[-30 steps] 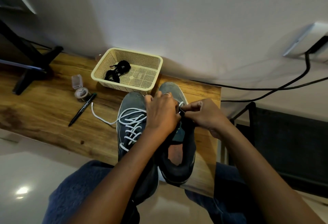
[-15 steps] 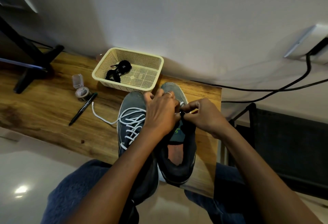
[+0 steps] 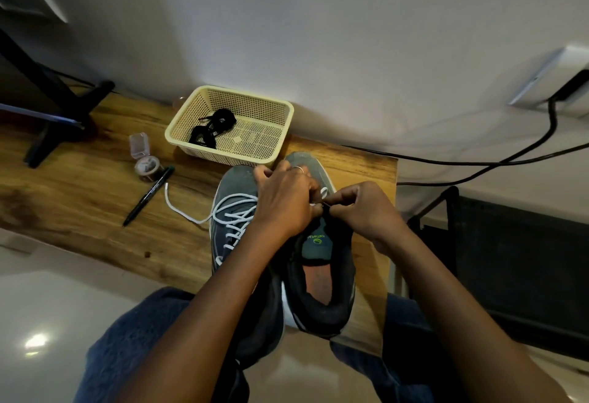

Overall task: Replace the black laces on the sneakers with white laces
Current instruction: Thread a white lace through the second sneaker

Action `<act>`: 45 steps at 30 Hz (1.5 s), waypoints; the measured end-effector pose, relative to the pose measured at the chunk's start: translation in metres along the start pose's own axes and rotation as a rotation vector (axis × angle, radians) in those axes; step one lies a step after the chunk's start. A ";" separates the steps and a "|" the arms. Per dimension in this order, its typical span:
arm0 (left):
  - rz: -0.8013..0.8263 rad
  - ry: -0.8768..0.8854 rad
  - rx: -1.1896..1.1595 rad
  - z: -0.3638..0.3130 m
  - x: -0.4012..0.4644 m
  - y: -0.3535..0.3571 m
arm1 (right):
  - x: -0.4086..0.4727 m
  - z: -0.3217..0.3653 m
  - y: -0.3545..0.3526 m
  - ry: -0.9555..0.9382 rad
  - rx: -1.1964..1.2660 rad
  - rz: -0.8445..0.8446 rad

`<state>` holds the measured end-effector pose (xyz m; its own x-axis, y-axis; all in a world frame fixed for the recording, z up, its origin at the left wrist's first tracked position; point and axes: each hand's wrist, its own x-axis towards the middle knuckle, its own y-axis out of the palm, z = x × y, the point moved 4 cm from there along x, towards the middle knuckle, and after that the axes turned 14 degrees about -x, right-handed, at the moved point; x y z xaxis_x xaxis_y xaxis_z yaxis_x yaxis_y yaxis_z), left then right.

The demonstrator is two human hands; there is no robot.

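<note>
Two hands, left [image 3: 283, 201] and right [image 3: 366, 208], both pinching lace on one of two sneakers [image 3: 322, 262]; one basket [image 3: 229, 125].

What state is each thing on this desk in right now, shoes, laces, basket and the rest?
Left sneaker: laced with a white lace, one end trailing loose on the desk.
Right sneaker: mostly unlaced, white lace just started near the toe.
Left hand: fingers curled at the right sneaker's eyelets.
Right hand: pinching a lace tip.
Basket: upright, holding bundled black laces.
Pen: capped, lying flat.
Small clear box: lid open.
</note>
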<state>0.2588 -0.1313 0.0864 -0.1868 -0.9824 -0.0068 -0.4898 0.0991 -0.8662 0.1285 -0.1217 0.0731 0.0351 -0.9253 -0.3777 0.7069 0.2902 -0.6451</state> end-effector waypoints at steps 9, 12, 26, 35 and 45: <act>0.043 -0.073 0.022 0.005 -0.002 0.002 | -0.001 -0.003 0.000 0.111 0.210 0.014; 0.060 -0.060 0.030 0.005 -0.001 0.003 | -0.003 -0.001 0.000 0.103 0.262 0.008; 0.067 0.112 0.080 -0.002 -0.002 0.001 | -0.002 0.002 0.001 -0.037 0.050 -0.037; 0.110 0.117 0.056 0.004 -0.001 0.005 | -0.009 0.014 -0.003 -0.240 -0.177 -0.020; 0.095 0.077 0.014 0.002 0.001 0.008 | -0.011 0.015 0.001 -0.276 -0.232 -0.048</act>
<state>0.2569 -0.1315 0.0785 -0.2972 -0.9535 -0.0509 -0.4553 0.1884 -0.8702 0.1391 -0.1147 0.0871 0.2179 -0.9610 -0.1705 0.5342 0.2637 -0.8032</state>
